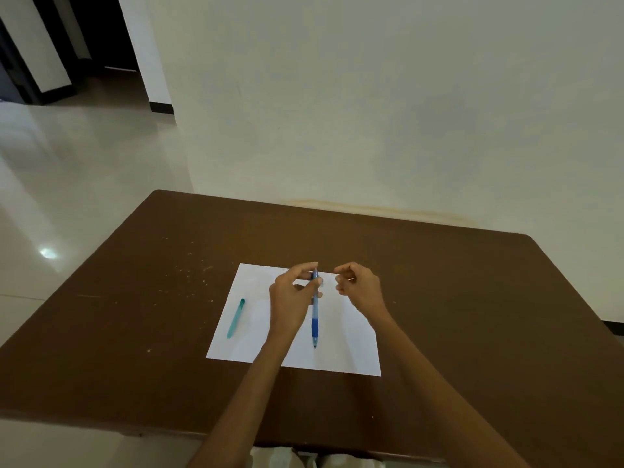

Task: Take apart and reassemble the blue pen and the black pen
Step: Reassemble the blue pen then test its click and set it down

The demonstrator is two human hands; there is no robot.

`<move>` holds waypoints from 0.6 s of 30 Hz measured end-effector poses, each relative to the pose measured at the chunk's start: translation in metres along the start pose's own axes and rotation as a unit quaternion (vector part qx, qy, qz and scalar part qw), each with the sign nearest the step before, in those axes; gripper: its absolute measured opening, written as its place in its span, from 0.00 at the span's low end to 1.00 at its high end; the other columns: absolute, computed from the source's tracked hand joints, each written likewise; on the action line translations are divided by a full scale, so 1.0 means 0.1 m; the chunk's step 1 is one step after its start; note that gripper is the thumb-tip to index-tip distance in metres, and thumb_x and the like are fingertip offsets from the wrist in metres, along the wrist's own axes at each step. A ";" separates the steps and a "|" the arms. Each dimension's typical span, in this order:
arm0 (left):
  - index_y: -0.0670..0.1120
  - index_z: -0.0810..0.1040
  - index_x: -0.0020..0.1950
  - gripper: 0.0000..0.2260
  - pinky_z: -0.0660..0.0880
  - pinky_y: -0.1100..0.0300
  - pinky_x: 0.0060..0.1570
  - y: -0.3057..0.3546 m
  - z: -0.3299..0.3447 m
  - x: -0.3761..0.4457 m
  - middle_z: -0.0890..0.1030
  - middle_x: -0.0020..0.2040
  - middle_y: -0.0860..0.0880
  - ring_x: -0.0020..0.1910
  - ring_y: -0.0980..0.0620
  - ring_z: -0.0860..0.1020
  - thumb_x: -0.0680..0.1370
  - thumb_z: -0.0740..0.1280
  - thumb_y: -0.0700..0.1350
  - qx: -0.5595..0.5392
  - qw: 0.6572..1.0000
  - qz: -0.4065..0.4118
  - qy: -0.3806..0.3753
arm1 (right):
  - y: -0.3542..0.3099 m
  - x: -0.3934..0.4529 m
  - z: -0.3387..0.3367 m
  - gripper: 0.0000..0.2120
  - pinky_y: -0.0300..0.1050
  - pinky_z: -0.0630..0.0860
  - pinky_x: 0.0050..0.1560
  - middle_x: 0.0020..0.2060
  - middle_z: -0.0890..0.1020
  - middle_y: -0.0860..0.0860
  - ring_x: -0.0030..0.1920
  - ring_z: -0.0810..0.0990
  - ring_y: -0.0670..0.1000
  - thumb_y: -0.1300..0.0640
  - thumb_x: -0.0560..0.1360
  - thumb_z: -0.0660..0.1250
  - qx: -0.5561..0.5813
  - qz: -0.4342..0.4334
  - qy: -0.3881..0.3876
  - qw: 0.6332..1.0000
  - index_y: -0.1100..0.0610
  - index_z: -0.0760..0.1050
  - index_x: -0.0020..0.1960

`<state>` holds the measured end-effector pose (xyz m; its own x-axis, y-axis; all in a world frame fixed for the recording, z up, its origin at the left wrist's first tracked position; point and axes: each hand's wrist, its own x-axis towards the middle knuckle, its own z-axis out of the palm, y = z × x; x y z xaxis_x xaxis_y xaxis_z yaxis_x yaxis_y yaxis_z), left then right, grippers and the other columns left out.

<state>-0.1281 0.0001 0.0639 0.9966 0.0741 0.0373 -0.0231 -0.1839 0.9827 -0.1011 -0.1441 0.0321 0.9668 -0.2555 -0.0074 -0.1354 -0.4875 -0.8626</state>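
My left hand (292, 298) grips the upper end of a blue pen (315, 319) with a dark blue rubber grip; the pen hangs nearly upright with its tip pointing down at the white paper sheet (351, 349). A short way to the right of the pen's top, my right hand (359, 283) hovers with its fingers curled and pinched together, and I cannot see anything in it. A teal pen (236, 318) lies on the left part of the sheet, apart from both hands. No black pen is visible.
The sheet lies on a brown table (135, 332) with pale specks on its left side. The table's far edge meets a white wall (371, 96). To the left a tiled floor (67, 180) drops away beyond the table's edge.
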 end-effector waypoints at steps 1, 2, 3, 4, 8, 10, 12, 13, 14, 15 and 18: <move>0.43 0.79 0.58 0.13 0.77 0.71 0.36 -0.03 -0.01 0.02 0.81 0.54 0.44 0.43 0.50 0.81 0.74 0.69 0.39 -0.005 1.000 -0.005 0.006 | 0.07 0.08 0.07 0.08 0.41 0.78 0.52 0.54 0.81 0.57 0.51 0.81 0.53 0.62 0.76 0.65 -0.051 0.001 -0.006 0.999 0.60 0.77 0.55; 0.44 0.79 0.58 0.13 0.77 0.70 0.36 -0.05 -0.01 0.04 0.81 0.55 0.44 0.44 0.49 0.81 0.74 0.69 0.39 -0.009 1.000 -0.011 0.012 | 0.12 0.15 0.14 0.10 0.42 0.76 0.56 0.57 0.80 0.57 0.54 0.80 0.54 0.61 0.76 0.65 -0.092 0.004 -0.016 0.996 0.60 0.77 0.57; 0.44 0.79 0.58 0.13 0.77 0.69 0.37 -0.07 -0.02 0.06 0.81 0.55 0.44 0.45 0.49 0.81 0.74 0.69 0.39 -0.013 1.000 -0.016 0.017 | 0.15 0.21 0.21 0.11 0.42 0.74 0.58 0.58 0.79 0.56 0.56 0.79 0.54 0.59 0.76 0.65 -0.121 0.007 -0.027 0.992 0.60 0.77 0.58; 0.45 0.79 0.58 0.13 0.78 0.68 0.38 -0.09 -0.03 0.08 0.81 0.55 0.45 0.46 0.49 0.81 0.74 0.69 0.39 -0.018 0.999 -0.023 0.021 | 0.15 0.26 0.27 0.13 0.42 0.73 0.59 0.59 0.79 0.56 0.57 0.78 0.55 0.57 0.76 0.65 -0.140 0.008 -0.038 0.989 0.60 0.77 0.59; 0.45 0.78 0.59 0.13 0.79 0.60 0.42 -0.16 -0.04 0.13 0.81 0.56 0.44 0.47 0.47 0.82 0.74 0.69 0.40 -0.024 0.998 -0.043 0.033 | 0.10 0.42 0.41 0.16 0.40 0.73 0.53 0.57 0.80 0.55 0.54 0.79 0.54 0.51 0.74 0.69 -0.183 -0.009 -0.073 0.980 0.58 0.78 0.57; 0.45 0.78 0.59 0.14 0.79 0.59 0.44 -0.19 -0.03 0.14 0.81 0.56 0.43 0.47 0.47 0.82 0.74 0.69 0.40 -0.021 0.998 -0.048 0.033 | 0.10 0.45 0.43 0.14 0.38 0.72 0.50 0.55 0.81 0.54 0.52 0.79 0.53 0.51 0.73 0.69 -0.195 -0.025 -0.077 0.978 0.57 0.79 0.56; 0.44 0.78 0.59 0.14 0.79 0.59 0.43 -0.22 -0.03 0.13 0.81 0.56 0.43 0.46 0.48 0.82 0.74 0.69 0.40 -0.021 0.998 -0.048 0.036 | 0.12 0.45 0.43 0.13 0.38 0.72 0.50 0.54 0.82 0.54 0.51 0.79 0.52 0.51 0.73 0.69 -0.196 -0.039 -0.076 0.977 0.56 0.79 0.55; 0.44 0.78 0.59 0.14 0.79 0.58 0.43 -0.23 -0.03 0.13 0.81 0.56 0.42 0.45 0.48 0.82 0.73 0.69 0.40 -0.023 0.998 -0.047 0.038 | 0.12 0.45 0.43 0.13 0.38 0.73 0.50 0.54 0.82 0.54 0.50 0.79 0.52 0.51 0.74 0.69 -0.197 -0.047 -0.075 0.976 0.56 0.79 0.55; 0.44 0.78 0.59 0.14 0.79 0.58 0.44 -0.24 -0.04 0.12 0.81 0.56 0.42 0.45 0.48 0.82 0.73 0.70 0.40 -0.026 0.998 -0.046 0.041 | 0.13 0.46 0.43 0.13 0.39 0.73 0.50 0.54 0.82 0.54 0.51 0.79 0.52 0.51 0.74 0.68 -0.199 -0.055 -0.073 0.976 0.56 0.79 0.55; 0.44 0.78 0.59 0.14 0.79 0.57 0.45 -0.25 -0.05 0.12 0.81 0.56 0.43 0.44 0.48 0.81 0.73 0.70 0.40 -0.026 0.998 -0.045 0.044 | 0.12 0.46 0.45 0.13 0.40 0.74 0.50 0.54 0.81 0.53 0.51 0.79 0.52 0.50 0.74 0.67 -0.206 -0.064 -0.071 0.974 0.55 0.79 0.56; 0.44 0.78 0.59 0.15 0.79 0.54 0.46 -0.27 -0.09 0.12 0.81 0.56 0.43 0.44 0.49 0.81 0.73 0.70 0.40 -0.022 0.998 -0.043 0.047 | 0.09 0.46 0.52 0.15 0.39 0.73 0.51 0.55 0.81 0.51 0.53 0.78 0.51 0.46 0.75 0.65 -0.248 -0.103 -0.074 0.960 0.54 0.78 0.57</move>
<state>-0.1159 0.0145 0.0391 0.9831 0.1804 -0.0324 0.0563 -0.1289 0.9901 -0.0463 -0.1168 -0.0023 0.9994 -0.0065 0.0339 0.0116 -0.8616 -0.5074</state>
